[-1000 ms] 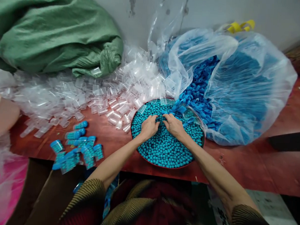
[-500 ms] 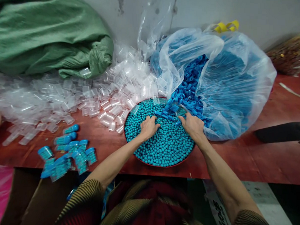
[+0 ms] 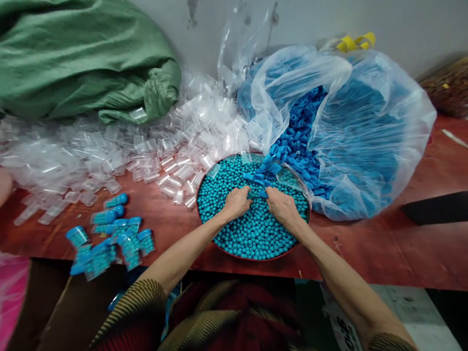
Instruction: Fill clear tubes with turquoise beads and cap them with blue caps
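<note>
A round red-rimmed tub (image 3: 308, 212) full of teal beads (image 3: 254, 238) sits in front of me. Over the beads, my left hand (image 3: 237, 202) is closed round a small clear container, mostly hidden by the fingers. My right hand (image 3: 281, 204) pinches a blue cap (image 3: 262, 195) close to that container; whether the two touch, I cannot tell. More blue caps (image 3: 301, 114) spill from a clear plastic bag (image 3: 359, 145) onto the tub's far edge. Empty clear containers (image 3: 180, 170) lie heaped left of the tub. Several bead-filled containers with blue caps (image 3: 130, 248) are grouped at the near left.
A big green sack (image 3: 80, 55) rests behind the clear containers. At the right lie a black object (image 3: 442, 207) and a bag of brownish pieces (image 3: 455, 84). The red table's front edge (image 3: 230, 272) runs before me, and a wall (image 3: 322, 19) stands behind.
My right hand has moved left from the spilled caps at the tub's far right and now holds a blue cap beside my left hand. The view has shifted slightly.
</note>
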`<state>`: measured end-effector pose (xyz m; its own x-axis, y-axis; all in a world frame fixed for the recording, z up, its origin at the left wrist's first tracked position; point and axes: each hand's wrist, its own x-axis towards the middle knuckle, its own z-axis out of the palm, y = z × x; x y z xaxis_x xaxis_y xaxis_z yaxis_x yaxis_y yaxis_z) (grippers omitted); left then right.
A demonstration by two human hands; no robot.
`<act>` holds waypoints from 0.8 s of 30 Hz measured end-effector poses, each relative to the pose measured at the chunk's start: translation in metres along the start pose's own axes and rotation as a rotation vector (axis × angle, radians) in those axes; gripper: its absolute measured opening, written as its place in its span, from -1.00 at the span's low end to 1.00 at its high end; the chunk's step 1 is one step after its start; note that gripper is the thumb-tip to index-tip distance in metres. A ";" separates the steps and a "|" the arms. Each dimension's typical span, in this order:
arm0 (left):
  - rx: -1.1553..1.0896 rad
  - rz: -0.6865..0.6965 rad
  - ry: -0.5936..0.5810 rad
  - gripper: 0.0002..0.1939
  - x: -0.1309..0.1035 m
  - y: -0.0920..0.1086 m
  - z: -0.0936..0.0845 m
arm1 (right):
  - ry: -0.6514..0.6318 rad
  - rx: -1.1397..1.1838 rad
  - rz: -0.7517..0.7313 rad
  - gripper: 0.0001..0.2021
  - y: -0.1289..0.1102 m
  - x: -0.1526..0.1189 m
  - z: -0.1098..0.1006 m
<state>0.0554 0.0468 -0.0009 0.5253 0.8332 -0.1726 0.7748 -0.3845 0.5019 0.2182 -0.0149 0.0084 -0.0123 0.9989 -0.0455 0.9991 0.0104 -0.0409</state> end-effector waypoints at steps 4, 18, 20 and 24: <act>-0.158 0.042 -0.021 -0.70 0.002 -0.006 -0.002 | 0.039 0.135 0.006 -0.67 -0.001 0.002 0.005; -0.644 -0.175 -0.193 -0.81 0.009 -0.017 -0.017 | 0.003 0.528 0.126 -0.67 -0.002 0.024 0.009; -0.577 -0.192 -0.197 -0.86 0.016 -0.012 -0.015 | -0.086 0.536 0.137 -0.71 -0.001 0.029 0.008; -0.585 -0.186 -0.195 -0.82 0.031 -0.001 -0.009 | -0.201 0.742 0.177 -0.76 -0.004 0.035 0.005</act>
<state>0.0681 0.0765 0.0007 0.4974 0.7564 -0.4248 0.5683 0.0859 0.8183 0.2135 0.0199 0.0023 0.0668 0.9546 -0.2904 0.6996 -0.2524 -0.6685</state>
